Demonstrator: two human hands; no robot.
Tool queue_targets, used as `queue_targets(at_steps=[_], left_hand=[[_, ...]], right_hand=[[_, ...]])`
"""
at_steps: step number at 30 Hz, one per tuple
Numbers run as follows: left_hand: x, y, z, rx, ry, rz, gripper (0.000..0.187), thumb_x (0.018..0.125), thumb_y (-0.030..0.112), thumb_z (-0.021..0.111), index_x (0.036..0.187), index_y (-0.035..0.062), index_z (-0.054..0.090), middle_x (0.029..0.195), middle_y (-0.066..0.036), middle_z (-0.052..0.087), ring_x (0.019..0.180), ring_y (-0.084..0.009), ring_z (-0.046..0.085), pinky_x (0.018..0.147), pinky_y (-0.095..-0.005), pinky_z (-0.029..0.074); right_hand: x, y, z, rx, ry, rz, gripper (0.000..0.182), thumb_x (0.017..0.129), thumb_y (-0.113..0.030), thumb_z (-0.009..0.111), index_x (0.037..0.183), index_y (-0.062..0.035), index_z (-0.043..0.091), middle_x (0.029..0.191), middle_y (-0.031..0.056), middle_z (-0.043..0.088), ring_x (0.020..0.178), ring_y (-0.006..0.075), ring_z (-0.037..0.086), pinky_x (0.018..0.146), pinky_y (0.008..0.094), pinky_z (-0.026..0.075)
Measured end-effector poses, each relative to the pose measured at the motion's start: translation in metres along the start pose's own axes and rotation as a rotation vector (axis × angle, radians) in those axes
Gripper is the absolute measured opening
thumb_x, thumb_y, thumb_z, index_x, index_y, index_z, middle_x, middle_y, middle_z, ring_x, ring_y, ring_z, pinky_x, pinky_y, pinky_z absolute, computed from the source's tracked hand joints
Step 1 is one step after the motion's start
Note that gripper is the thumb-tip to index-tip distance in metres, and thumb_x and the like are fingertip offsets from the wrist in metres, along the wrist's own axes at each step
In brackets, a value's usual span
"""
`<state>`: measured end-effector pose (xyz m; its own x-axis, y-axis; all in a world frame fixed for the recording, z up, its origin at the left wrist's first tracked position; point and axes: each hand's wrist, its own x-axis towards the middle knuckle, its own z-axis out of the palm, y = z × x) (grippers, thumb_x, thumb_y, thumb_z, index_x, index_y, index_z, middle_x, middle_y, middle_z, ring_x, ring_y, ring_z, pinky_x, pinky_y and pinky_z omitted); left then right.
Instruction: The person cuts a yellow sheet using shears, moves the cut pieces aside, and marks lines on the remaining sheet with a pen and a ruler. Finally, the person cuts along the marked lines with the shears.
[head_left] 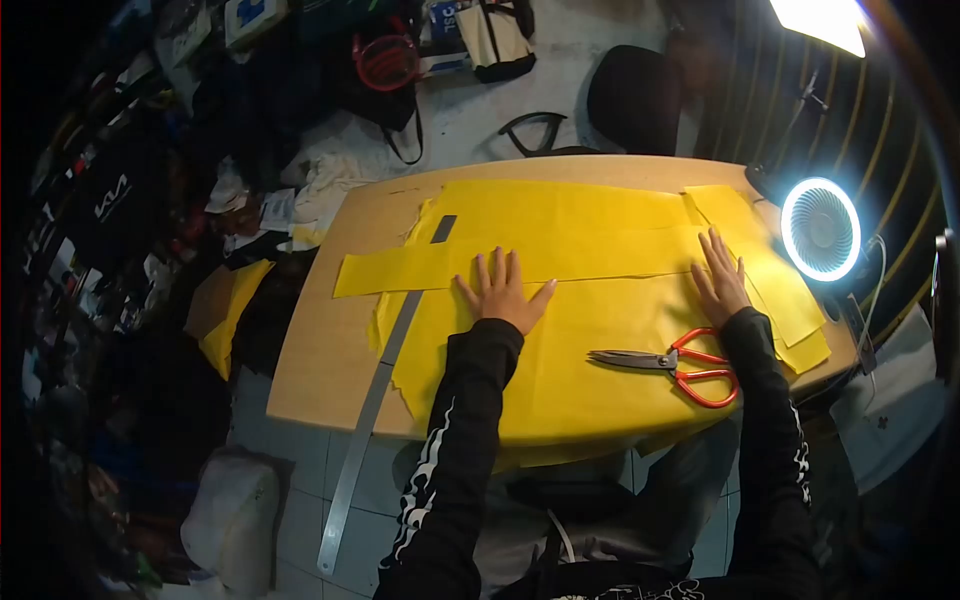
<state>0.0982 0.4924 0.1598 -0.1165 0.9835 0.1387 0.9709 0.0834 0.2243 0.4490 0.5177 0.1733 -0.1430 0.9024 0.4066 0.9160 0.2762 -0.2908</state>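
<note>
Yellow fabric [600,350] covers much of the wooden table, and a long yellow strip [395,271] lies across it. My left hand [503,293] rests flat on the strip's lower edge, fingers spread. Further right, my right hand [720,278] lies on the yellow material near the strip's right end, fingers stretched out. Scissors with red handles [672,364] lie on the fabric between my forearms, just below my right hand, blades pointing left. A metal ruler [372,400] runs under the strip and sticks out past the table's front edge.
Narrower yellow pieces [795,300] lie at the right end of the wooden table [310,360]. A lit ring-shaped fan [820,230] with a cable stands at the right edge. Behind the table are a dark chair [633,100] and bags. A white stool [232,515] stands at lower left.
</note>
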Motion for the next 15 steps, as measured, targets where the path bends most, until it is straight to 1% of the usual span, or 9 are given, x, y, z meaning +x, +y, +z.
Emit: queue_targets(at_steps=[3,4,6,7,8,11,12,14,15], left_hand=[[-0.001,-0.001,0.002,0.007,0.009,-0.005,0.085,0.087,0.069,0.037,0.15,0.0127,0.023,0.158,-0.01,0.013,0.145,-0.033,0.004,0.11,-0.063,-0.005],[-0.002,0.0,0.001,0.011,0.01,-0.006,0.085,0.087,0.068,0.037,0.15,0.0127,0.023,0.158,-0.01,0.013,0.145,-0.0331,0.004,0.11,-0.0631,-0.005],[0.001,0.001,0.0,0.024,0.048,0.004,0.084,0.087,0.068,0.037,0.15,0.0125,0.023,0.158,-0.01,0.012,0.145,-0.0336,0.005,0.11,-0.0631,-0.004],[0.0,0.0,0.001,0.034,0.076,0.008,0.085,0.087,0.067,0.038,0.15,0.0122,0.023,0.158,-0.01,0.012,0.145,-0.034,0.005,0.11,-0.0631,-0.003],[-0.001,0.0,0.003,0.042,0.1,0.012,0.085,0.087,0.067,0.038,0.149,0.012,0.023,0.158,-0.009,0.012,0.145,-0.0344,0.005,0.11,-0.0632,-0.003],[0.0,0.0,-0.002,0.111,0.325,0.216,0.082,0.089,0.065,0.039,0.149,0.0113,0.023,0.157,-0.009,0.015,0.145,-0.0334,0.008,0.111,-0.0621,0.0],[0.002,0.0,-0.003,0.081,0.213,0.205,0.081,0.089,0.064,0.038,0.149,0.0112,0.023,0.157,-0.009,0.016,0.145,-0.0326,0.01,0.111,-0.0618,0.001],[-0.001,0.001,0.0,0.023,-0.024,0.177,0.079,0.091,0.062,0.038,0.149,0.0109,0.023,0.156,-0.008,0.019,0.144,-0.0311,0.012,0.112,-0.061,0.002],[-0.003,0.0,0.001,0.024,-0.021,0.178,0.077,0.091,0.061,0.038,0.149,0.011,0.024,0.156,-0.008,0.02,0.144,-0.0302,0.012,0.112,-0.0606,0.002]], right_hand=[[0.0,-0.011,-0.004,-0.093,-0.336,-0.085,0.062,0.095,-0.047,0.044,0.145,-0.0127,0.034,0.153,0.0146,0.026,0.143,0.0308,0.02,0.112,0.0584,0.012],[0.002,-0.011,-0.009,-0.038,-0.347,-0.086,0.059,0.095,-0.042,0.045,0.144,-0.0119,0.035,0.153,0.0148,0.026,0.142,0.0322,0.022,0.111,0.058,0.015],[0.007,0.013,0.003,0.134,-0.147,-0.065,0.057,0.096,-0.04,0.046,0.144,-0.0112,0.036,0.152,0.0159,0.028,0.141,0.0328,0.024,0.112,0.0555,0.016],[0.007,0.014,0.004,0.219,-0.049,-0.053,0.056,0.096,-0.039,0.046,0.144,-0.0109,0.036,0.152,0.0164,0.028,0.141,0.0332,0.025,0.112,0.0542,0.017],[0.004,0.015,0.002,0.078,0.02,-0.037,0.055,0.096,-0.037,0.046,0.143,-0.0101,0.038,0.15,0.0185,0.031,0.14,0.0342,0.027,0.113,0.0501,0.018],[0.002,0.011,-0.004,0.163,-0.162,-0.02,0.054,0.096,-0.036,0.045,0.143,-0.0098,0.038,0.149,0.0186,0.032,0.14,0.0356,0.025,0.114,0.0484,0.017],[0.001,0.004,-0.007,0.233,-0.072,-0.154,0.052,0.097,-0.037,0.042,0.142,-0.0101,0.038,0.15,0.017,0.032,0.141,0.0351,0.023,0.114,0.0504,0.015],[-0.001,-0.011,-0.012,0.132,-0.254,-0.186,0.052,0.098,-0.038,0.04,0.142,-0.0106,0.039,0.15,0.0162,0.032,0.142,0.034,0.021,0.114,0.0514,0.014],[-0.002,-0.014,-0.012,0.082,-0.343,-0.198,0.051,0.098,-0.038,0.039,0.142,-0.0109,0.04,0.15,0.0158,0.032,0.143,0.0335,0.02,0.114,0.052,0.013]])
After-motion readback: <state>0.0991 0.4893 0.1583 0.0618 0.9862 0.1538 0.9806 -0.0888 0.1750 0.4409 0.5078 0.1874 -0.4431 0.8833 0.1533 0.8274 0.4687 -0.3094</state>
